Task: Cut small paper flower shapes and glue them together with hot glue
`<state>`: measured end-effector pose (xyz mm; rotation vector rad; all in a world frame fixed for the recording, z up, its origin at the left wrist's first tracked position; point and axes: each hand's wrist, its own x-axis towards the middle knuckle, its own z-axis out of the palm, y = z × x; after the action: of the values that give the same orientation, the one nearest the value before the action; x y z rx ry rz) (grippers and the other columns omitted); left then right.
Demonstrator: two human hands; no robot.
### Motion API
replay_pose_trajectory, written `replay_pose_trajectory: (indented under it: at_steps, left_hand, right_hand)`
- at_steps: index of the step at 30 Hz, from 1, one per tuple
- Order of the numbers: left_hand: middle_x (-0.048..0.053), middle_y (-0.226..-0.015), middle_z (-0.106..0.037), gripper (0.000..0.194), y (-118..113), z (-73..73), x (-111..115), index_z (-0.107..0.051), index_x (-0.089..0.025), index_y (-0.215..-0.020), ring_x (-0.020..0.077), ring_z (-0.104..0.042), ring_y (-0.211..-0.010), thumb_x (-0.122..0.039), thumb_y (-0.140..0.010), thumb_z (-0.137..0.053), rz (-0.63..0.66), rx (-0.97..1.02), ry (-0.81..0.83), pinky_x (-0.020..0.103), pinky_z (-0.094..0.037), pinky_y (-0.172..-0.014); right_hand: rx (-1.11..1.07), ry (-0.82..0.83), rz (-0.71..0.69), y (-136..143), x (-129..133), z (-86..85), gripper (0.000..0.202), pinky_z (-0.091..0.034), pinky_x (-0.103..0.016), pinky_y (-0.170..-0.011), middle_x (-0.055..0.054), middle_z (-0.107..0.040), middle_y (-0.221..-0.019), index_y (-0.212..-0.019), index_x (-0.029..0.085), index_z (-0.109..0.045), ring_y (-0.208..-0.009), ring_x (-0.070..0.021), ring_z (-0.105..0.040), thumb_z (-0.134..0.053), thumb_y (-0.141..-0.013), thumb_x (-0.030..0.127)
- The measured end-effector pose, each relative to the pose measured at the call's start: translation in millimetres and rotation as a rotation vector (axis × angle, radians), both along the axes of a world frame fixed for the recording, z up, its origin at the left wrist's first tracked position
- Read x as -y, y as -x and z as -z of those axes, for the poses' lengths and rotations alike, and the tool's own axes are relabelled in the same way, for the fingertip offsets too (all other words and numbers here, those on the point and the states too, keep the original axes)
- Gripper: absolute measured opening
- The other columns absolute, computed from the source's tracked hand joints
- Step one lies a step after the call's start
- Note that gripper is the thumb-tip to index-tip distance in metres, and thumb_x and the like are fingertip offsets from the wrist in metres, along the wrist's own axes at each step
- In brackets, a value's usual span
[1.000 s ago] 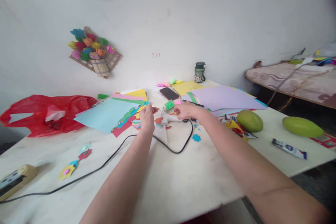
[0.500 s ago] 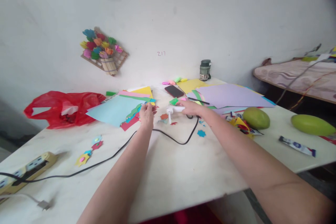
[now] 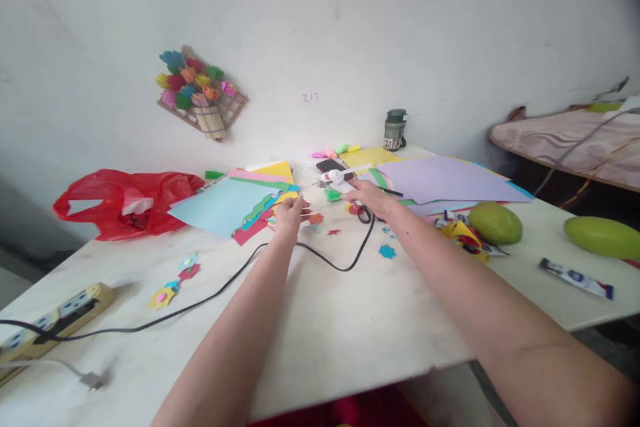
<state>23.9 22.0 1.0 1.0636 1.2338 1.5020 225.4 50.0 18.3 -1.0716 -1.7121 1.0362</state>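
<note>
My right hand (image 3: 370, 196) is closed on the handle of a white glue gun (image 3: 332, 177), near a dark phone (image 3: 331, 165). A black cord (image 3: 327, 260) runs from beside this hand across the table. My left hand (image 3: 291, 215) is held with its fingers apart, and I see nothing in it. It is beside the coloured paper strips and near an orange paper cutout (image 3: 316, 219). A small red cutout (image 3: 333, 232) lies between the hands. Below the right hand is a blue star-shaped cutout (image 3: 387, 251).
A red plastic bag (image 3: 125, 193) and light blue paper (image 3: 220, 203) lie at left, with a power strip (image 3: 75, 310) in front. Purple paper (image 3: 450, 177), green mangoes (image 3: 495, 223) and a glue tube (image 3: 575, 279) are at right. A tumbler (image 3: 395, 130) stands at the back.
My right hand has moved the glue gun away from me towards the phone; its nozzle no longer points down at the table. My left hand has shifted slightly right and nearer.
</note>
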Motion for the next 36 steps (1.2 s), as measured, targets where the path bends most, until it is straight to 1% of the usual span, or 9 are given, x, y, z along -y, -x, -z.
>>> replay_pose_trajectory:
  at_steps: [3, 6, 8, 13, 15, 20, 25, 31, 36]
  left_hand:
    - [0.007, -0.077, -0.063, 0.025, -2.9, 0.6, 1.2, -0.052, -0.013, -0.069, 0.0114, -0.06, -0.059, -0.034, -0.07, -0.066, 0.032, -0.004, 0.009, 0.027, -0.051, -0.059]
    - [0.007, -0.072, -0.063, 0.029, -0.7, -3.8, -0.4, -0.054, -0.012, -0.067, 0.0118, -0.059, -0.059, -0.038, -0.068, -0.068, 0.043, 0.021, -0.001, 0.027, -0.051, -0.06]
    - [0.007, -0.066, -0.063, 0.034, 6.0, -9.9, -3.0, -0.051, -0.013, -0.062, 0.0121, -0.058, -0.056, -0.044, -0.069, -0.065, -0.027, 0.074, 0.0, 0.027, -0.051, -0.059]
    - [0.004, -0.054, -0.057, 0.047, 32.7, -23.3, -9.0, -0.04, -0.019, -0.055, 0.0108, -0.05, -0.043, -0.06, -0.072, -0.053, -0.275, 0.071, -0.022, 0.026, -0.045, -0.05]
    - [0.002, -0.051, -0.055, 0.046, 39.9, -24.3, -9.4, -0.039, -0.019, -0.056, 0.0097, -0.047, -0.04, -0.061, -0.073, -0.052, -0.315, 0.035, -0.055, 0.025, -0.043, -0.048]
    - [0.001, -0.057, -0.055, 0.04, 44.0, -21.3, -8.5, -0.04, -0.019, -0.064, 0.0099, -0.05, -0.044, -0.056, -0.077, -0.048, -0.316, -0.011, -0.056, 0.023, -0.044, -0.047]
    - [0.001, -0.073, -0.06, 0.027, 54.5, -16.8, -11.8, -0.044, -0.019, -0.078, 0.0093, -0.055, -0.053, -0.045, -0.077, -0.054, -0.331, 0.014, -0.051, 0.021, -0.045, -0.049]
    - [0.002, -0.065, -0.058, 0.037, 57.4, -5.7, -12.8, -0.044, -0.019, -0.069, 0.0104, -0.054, -0.051, -0.054, -0.075, -0.051, -0.375, 0.008, -0.024, 0.023, -0.046, -0.05]
    - [0.005, -0.061, -0.061, 0.044, 49.0, 7.7, -14.0, -0.043, -0.019, -0.058, 0.0137, -0.058, -0.05, -0.059, -0.074, -0.05, -0.311, -0.041, -0.044, 0.026, -0.047, -0.052]
  right_hand:
    - [-0.141, 0.034, -0.013, -1.5, -0.5, 0.6, 0.016, -0.035, -0.023, -0.051, 0.003, -0.048, -0.055, -0.064, 0.016, -0.052, -0.052, -0.0094, -0.042, -0.061, -0.063, 0.03]
    - [-0.218, 0.028, -0.007, -0.5, -0.6, -1.0, 0.017, -0.034, -0.023, -0.05, 0.003, -0.048, -0.056, -0.064, 0.017, -0.05, -0.053, -0.0095, -0.042, -0.06, -0.06, 0.03]
    - [-0.204, 0.006, 0.026, 0.9, -1.2, -2.1, 0.016, -0.034, -0.022, -0.049, 0.003, -0.048, -0.057, -0.069, 0.016, -0.053, -0.052, -0.0095, -0.042, -0.06, -0.06, 0.029]
    - [0.051, -0.063, 0.118, 7.2, -7.4, -2.1, 0.032, -0.04, -0.024, -0.053, 0.002, -0.054, -0.062, -0.094, 0.015, -0.065, -0.056, -0.0118, -0.048, -0.059, -0.065, 0.028]
    - [0.174, -0.103, 0.151, 12.3, -12.3, -0.6, 0.037, -0.045, -0.026, -0.06, 0.0, -0.061, -0.069, -0.102, 0.015, -0.066, -0.063, -0.0144, -0.054, -0.059, -0.067, 0.026]
    - [0.39, -0.181, 0.208, 31.9, -25.1, 5.1, 0.046, -0.047, -0.027, -0.074, -0.004, -0.07, -0.095, -0.12, 0.019, -0.061, -0.082, -0.0165, -0.062, -0.057, -0.074, 0.022]
    - [0.611, -0.295, 0.238, 42.9, -30.7, 6.2, 0.047, -0.045, -0.028, -0.082, -0.005, -0.066, -0.115, -0.125, 0.024, -0.059, -0.099, -0.0201, -0.061, -0.057, -0.079, 0.033]
    - [0.918, -0.303, 0.219, 42.6, -34.5, 2.8, 0.047, -0.044, -0.03, -0.082, -0.004, -0.067, -0.114, -0.126, 0.033, -0.057, -0.103, -0.0242, -0.06, -0.057, -0.08, 0.039]
    - [1.025, -0.358, 0.201, 41.2, -37.2, 4.7, 0.046, -0.043, -0.031, -0.079, -0.005, -0.066, -0.115, -0.127, 0.035, -0.055, -0.103, -0.0247, -0.061, -0.054, -0.081, 0.035]
